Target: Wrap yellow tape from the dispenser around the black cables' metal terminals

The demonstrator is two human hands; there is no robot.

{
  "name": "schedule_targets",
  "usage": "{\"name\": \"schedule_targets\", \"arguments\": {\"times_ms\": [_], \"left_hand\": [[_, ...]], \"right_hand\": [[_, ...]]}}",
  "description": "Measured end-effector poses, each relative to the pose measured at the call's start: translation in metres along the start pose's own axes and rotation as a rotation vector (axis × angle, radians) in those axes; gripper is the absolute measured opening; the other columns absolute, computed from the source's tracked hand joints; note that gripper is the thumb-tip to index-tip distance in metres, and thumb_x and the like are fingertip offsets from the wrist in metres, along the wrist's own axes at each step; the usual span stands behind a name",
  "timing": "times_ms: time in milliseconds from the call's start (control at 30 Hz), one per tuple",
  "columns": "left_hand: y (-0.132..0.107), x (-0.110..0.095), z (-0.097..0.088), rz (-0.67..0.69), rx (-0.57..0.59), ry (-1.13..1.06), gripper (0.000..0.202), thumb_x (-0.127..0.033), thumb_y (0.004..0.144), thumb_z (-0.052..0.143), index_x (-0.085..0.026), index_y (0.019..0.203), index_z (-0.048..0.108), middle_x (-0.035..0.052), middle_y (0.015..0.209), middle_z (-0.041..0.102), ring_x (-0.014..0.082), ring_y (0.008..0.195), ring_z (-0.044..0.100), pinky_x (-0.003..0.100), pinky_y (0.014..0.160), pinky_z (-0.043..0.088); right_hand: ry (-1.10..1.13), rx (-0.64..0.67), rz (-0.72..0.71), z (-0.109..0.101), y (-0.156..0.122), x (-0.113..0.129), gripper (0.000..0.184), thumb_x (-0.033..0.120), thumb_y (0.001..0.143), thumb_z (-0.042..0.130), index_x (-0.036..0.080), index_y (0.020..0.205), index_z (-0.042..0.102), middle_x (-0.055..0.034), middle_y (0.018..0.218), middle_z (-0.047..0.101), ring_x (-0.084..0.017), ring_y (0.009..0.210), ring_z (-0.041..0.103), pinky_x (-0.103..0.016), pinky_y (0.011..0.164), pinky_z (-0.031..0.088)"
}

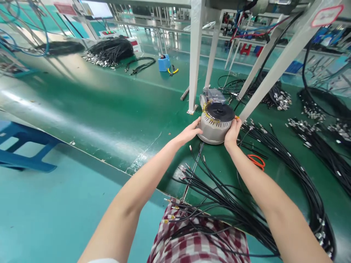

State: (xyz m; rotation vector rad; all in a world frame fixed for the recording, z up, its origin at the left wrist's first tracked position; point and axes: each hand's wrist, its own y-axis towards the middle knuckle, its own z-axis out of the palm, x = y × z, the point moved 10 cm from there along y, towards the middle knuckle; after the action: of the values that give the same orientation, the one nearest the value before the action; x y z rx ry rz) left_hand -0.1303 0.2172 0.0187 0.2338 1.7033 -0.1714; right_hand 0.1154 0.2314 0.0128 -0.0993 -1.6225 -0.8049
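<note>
Left hand (187,133) and right hand (233,133): what have they got?

Both are partly open, fingers spread, clasping a round grey slotted unit (215,129) from opposite sides on the green desk (109,106).

How's that best done?

Even pressure from both sides should steady it, clear of the black terminal-ended cables (219,197) and orange loop (256,162) nearby.

Any writing?

Nothing legible, not even on the red-edged sign (327,15).

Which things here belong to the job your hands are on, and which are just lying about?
Job: left hand, right hand, round grey machine, black cable bundle.

Lying about: yellow-handled pliers, blue box, orange loop, blue stool.
</note>
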Motion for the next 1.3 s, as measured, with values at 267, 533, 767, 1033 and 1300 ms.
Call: {"name": "schedule_targets", "arguments": {"times_ms": [267,533,767,1033,1300], "left_hand": [[0.001,0.001,0.009,0.116,-0.003,0.12,0.104,-0.033,0.07,0.075,-0.022,0.16,0.024,0.0102,0.163,0.031,0.0368,0.147,0.028,0.049,0.122,0.018],[0.009,-0.004,0.009,0.27,-0.119,0.277,0.1,-0.057,0.074,0.077,-0.027,0.157,0.029,0.015,0.152,0.045,0.0421,0.136,0.04,0.055,0.111,0.028],[0.016,-0.002,0.008,0.295,-0.133,0.314,0.104,-0.063,0.073,0.076,-0.026,0.157,0.028,0.0155,0.152,0.045,0.043,0.134,0.042,0.053,0.11,0.03],[-0.002,-0.001,0.014,0.308,-0.155,0.29,0.096,-0.054,0.08,0.071,-0.024,0.158,0.024,0.0161,0.157,0.039,0.0387,0.138,0.04,0.051,0.114,0.03],[-0.041,-0.023,0.008,0.188,-0.158,0.279,0.067,-0.028,0.083,0.066,-0.018,0.146,0.046,0.0141,0.133,0.06,0.0268,0.119,0.057,0.044,0.105,0.043]], "right_hand": [[-0.033,0.074,-0.03,0.002,0.013,0.013,0.044,0.054,0.096,0.033,0.022,0.119,0.051,-0.0089,0.12,0.056,-0.022,0.121,0.056,-0.046,0.103,0.048],[-0.143,0.362,-0.058,-0.023,-0.074,0.068,0.037,0.046,0.092,0.056,0.025,0.119,0.042,-0.0087,0.112,0.061,-0.021,0.101,0.065,-0.046,0.094,0.053],[-0.368,1.191,-0.183,0.043,-0.224,0.096,0.027,0.019,0.088,0.061,0.023,0.112,0.049,-0.0103,0.115,0.066,-0.026,0.11,0.061,-0.046,0.097,0.05],[-0.276,1.197,-0.214,0.03,-0.212,0.127,0.034,0.016,0.089,0.058,0.023,0.122,0.052,-0.0096,0.125,0.065,-0.024,0.12,0.058,-0.046,0.106,0.044],[0.265,1.129,0.575,-0.035,-0.184,0.129,0.028,0.03,0.095,0.058,0.019,0.121,0.056,-0.0111,0.115,0.072,-0.017,0.096,0.069,-0.04,0.096,0.052]]}}
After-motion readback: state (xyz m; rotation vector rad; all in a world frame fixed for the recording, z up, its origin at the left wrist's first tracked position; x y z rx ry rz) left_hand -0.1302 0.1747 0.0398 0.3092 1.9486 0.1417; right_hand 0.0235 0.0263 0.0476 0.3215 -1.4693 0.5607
